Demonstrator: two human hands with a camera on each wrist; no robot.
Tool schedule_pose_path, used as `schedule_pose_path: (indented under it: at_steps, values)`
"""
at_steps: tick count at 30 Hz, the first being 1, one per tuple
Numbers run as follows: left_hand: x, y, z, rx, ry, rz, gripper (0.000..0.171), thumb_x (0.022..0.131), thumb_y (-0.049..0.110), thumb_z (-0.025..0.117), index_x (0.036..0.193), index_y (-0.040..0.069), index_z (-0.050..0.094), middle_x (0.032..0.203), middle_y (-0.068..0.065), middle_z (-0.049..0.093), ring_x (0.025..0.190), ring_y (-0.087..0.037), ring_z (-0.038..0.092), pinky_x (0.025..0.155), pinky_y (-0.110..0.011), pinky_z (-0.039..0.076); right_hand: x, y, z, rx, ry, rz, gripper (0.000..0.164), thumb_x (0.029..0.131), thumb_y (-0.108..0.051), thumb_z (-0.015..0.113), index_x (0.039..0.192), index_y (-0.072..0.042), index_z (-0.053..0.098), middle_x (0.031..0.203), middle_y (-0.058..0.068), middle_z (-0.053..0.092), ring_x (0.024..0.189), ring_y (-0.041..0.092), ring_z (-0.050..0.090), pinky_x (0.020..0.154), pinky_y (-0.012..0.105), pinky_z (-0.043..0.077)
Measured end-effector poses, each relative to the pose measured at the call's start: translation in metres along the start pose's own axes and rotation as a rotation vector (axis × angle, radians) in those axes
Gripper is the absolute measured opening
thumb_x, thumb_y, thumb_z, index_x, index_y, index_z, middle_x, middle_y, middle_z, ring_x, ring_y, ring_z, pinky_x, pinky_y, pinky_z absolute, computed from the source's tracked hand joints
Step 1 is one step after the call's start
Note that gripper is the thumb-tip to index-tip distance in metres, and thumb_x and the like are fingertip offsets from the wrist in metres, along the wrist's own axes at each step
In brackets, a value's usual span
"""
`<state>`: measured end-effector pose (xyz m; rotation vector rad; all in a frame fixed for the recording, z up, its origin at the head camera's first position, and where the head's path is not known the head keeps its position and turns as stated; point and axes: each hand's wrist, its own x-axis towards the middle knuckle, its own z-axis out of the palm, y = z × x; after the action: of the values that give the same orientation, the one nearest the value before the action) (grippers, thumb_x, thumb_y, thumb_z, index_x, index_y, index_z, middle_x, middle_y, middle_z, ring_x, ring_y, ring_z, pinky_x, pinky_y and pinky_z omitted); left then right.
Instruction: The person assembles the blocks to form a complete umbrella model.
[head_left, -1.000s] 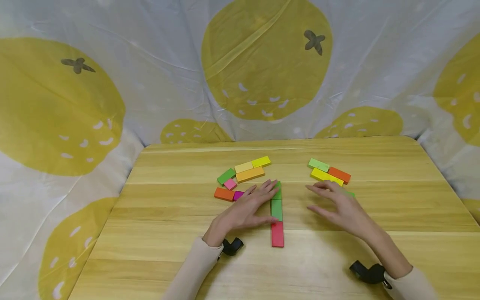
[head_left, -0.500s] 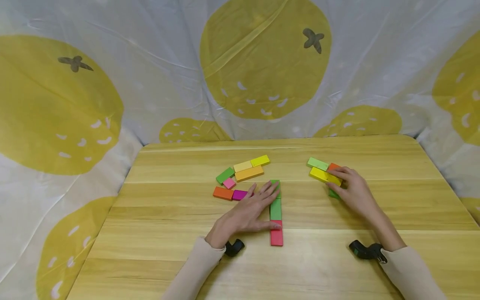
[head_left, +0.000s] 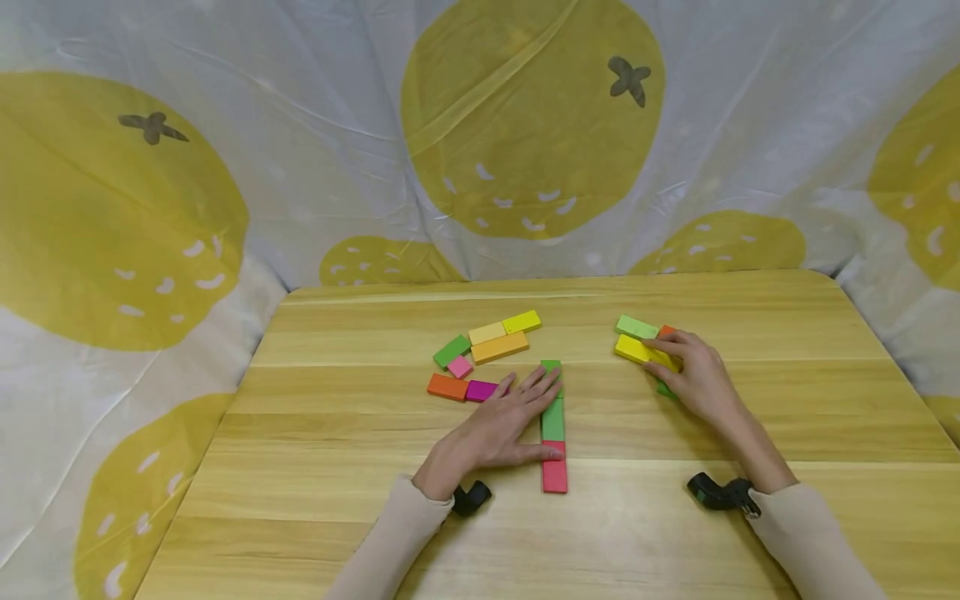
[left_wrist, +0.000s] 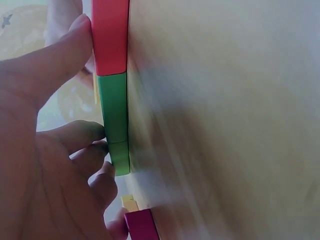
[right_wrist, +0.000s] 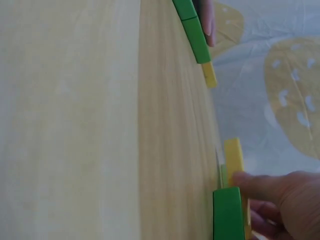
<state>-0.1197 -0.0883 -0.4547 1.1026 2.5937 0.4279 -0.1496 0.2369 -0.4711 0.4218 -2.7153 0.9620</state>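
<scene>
In the head view my left hand (head_left: 495,429) lies with its fingers extended over a straight row of a red block (head_left: 555,477) and two green blocks (head_left: 552,421). Its thumb is on the red one, its fingertips on the green ones, as the left wrist view also shows. My right hand (head_left: 701,379) pinches a yellow block (head_left: 632,349) between thumb and fingers. Around that block are a light green block (head_left: 637,326), an orange-red block (head_left: 667,332) and a green block (right_wrist: 227,215), each partly covered by the hand or by other blocks except the light green one.
Left of the row lies a loose group: a yellow block (head_left: 522,322), a pale yellow block (head_left: 487,334), an orange block (head_left: 500,347), a green block (head_left: 452,352), a pink block (head_left: 460,367), an orange-red block (head_left: 447,387) and a magenta block (head_left: 481,391). A patterned curtain (head_left: 360,167) hangs behind the table (head_left: 300,467).
My right hand has come forward onto the yellow block, taken hold of it and shifted it slightly left. My left thumb has slid from the red block's far end toward its middle.
</scene>
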Motion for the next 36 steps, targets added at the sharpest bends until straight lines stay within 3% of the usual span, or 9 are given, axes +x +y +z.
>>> schedule_pose_path:
  at_steps: [7, 9, 13, 16, 30, 36]
  values:
    - [-0.001, 0.004, 0.002, 0.030, 0.013, -0.014, 0.094, 0.099, 0.061, 0.059, 0.167, 0.013, 0.016, 0.176, 0.000, 0.007, 0.164, -0.020, 0.005, 0.133, -0.053, 0.008, 0.008, -0.007, 0.007, 0.059, 0.009, -0.098, 0.037, 0.086, -0.002, 0.082, 0.122, 0.000, 0.075, 0.108, 0.016, 0.072, 0.098, 0.032, 0.066, 0.079, 0.032, 0.050]
    - [-0.002, 0.005, 0.003, 0.040, 0.015, -0.021, 0.093, 0.099, 0.061, 0.059, 0.167, 0.013, 0.017, 0.176, 0.000, 0.007, 0.164, -0.019, 0.005, 0.133, -0.052, 0.007, 0.010, -0.011, 0.010, 0.079, -0.010, -0.099, 0.036, 0.087, -0.003, 0.081, 0.123, 0.000, 0.075, 0.110, 0.016, 0.072, 0.102, 0.033, 0.066, 0.083, 0.034, 0.052]
    - [-0.004, 0.007, 0.003, 0.052, 0.012, -0.025, 0.092, 0.099, 0.061, 0.056, 0.167, 0.014, 0.016, 0.176, 0.001, 0.007, 0.164, -0.019, 0.005, 0.133, -0.052, 0.007, 0.016, -0.019, 0.015, 0.107, -0.077, -0.081, 0.035, 0.090, -0.004, 0.078, 0.125, -0.002, 0.074, 0.118, 0.018, 0.070, 0.112, 0.038, 0.064, 0.091, 0.051, 0.054]
    - [-0.005, 0.009, 0.004, 0.061, 0.010, -0.019, 0.091, 0.100, 0.062, 0.055, 0.167, 0.013, 0.017, 0.176, 0.000, 0.007, 0.164, -0.020, 0.006, 0.133, -0.053, 0.008, 0.020, -0.023, 0.021, 0.119, -0.124, -0.081, 0.034, 0.091, -0.004, 0.077, 0.125, -0.002, 0.074, 0.122, 0.020, 0.069, 0.117, 0.039, 0.061, 0.097, 0.057, 0.052]
    - [-0.008, 0.026, 0.014, 0.162, -0.004, -0.013, 0.092, 0.099, 0.067, 0.050, 0.167, 0.014, 0.017, 0.176, 0.001, 0.008, 0.163, -0.017, 0.007, 0.132, -0.053, 0.012, 0.026, -0.024, 0.037, 0.128, -0.219, -0.179, 0.034, 0.091, -0.006, 0.078, 0.125, -0.005, 0.075, 0.118, 0.013, 0.071, 0.110, 0.032, 0.066, 0.094, 0.051, 0.054]
    - [-0.008, 0.028, 0.013, 0.154, -0.008, -0.026, 0.093, 0.099, 0.067, 0.051, 0.167, 0.015, 0.017, 0.176, 0.001, 0.009, 0.163, -0.017, 0.007, 0.132, -0.053, 0.012, 0.025, -0.025, 0.038, 0.126, -0.245, -0.166, 0.034, 0.092, -0.007, 0.077, 0.126, -0.005, 0.075, 0.119, 0.013, 0.071, 0.111, 0.032, 0.065, 0.094, 0.051, 0.054]
